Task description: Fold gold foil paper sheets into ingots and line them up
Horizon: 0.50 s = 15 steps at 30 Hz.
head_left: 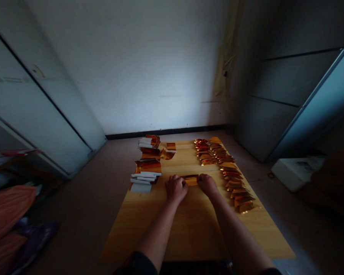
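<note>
Between my hands, at the middle of the wooden table (200, 233), is a shiny copper-coloured foil sheet (192, 180). My left hand (176, 188) is closed at its left end, fingers curled. At the right end my right hand (207, 184) pinches the sheet. To the left lie stacks of foil sheets (149, 166), dark copper on one side, and some white-backed sheets (141, 187). To the right, several folded foil pieces (236, 187) overlap in a long row, with more folded foil pieces (205, 152) behind them.
A pale wall (160, 76) rises beyond the table. Grey cabinets (275, 95) stand to the right, with a white box (292, 173) on the floor. Pale cabinet doors (54, 103) are at left, and orange cloth (10, 210) lies at the lower left.
</note>
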Motion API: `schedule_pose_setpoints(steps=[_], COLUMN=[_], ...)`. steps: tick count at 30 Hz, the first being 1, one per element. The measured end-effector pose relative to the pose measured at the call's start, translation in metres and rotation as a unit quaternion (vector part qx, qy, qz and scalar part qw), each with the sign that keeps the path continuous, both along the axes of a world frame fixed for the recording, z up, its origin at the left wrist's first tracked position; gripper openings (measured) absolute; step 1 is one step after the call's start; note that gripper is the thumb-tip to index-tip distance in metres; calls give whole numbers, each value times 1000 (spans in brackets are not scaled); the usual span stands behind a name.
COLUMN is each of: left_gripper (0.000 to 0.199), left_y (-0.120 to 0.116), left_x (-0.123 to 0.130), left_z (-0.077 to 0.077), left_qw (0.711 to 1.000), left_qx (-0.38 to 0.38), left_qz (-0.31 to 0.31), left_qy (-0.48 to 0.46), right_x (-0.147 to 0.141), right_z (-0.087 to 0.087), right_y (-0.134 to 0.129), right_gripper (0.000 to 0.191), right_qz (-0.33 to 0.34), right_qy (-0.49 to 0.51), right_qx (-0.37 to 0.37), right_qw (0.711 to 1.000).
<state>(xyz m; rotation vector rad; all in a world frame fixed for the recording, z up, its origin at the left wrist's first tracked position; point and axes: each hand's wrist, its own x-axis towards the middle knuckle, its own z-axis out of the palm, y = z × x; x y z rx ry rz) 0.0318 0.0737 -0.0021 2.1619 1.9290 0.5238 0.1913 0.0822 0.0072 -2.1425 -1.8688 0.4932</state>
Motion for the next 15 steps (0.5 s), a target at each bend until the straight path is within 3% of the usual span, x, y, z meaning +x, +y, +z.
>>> schedule_pose_setpoints(steps=[6,15], left_gripper=[12,10], left_y=[1,12], left_x=[4,-20], left_z=[8,7], left_qw=[999,998], left_qx=[-27,-58], left_qz=[27,13], left_qy=[2,-22], right_x=[0,0], right_z=[-4,-4], right_y=[1,2], right_gripper=[26,28], right_qz=[-2,5], right_qy=[-21,-10], right_qx=[8,16], right_qw=[1000,1000])
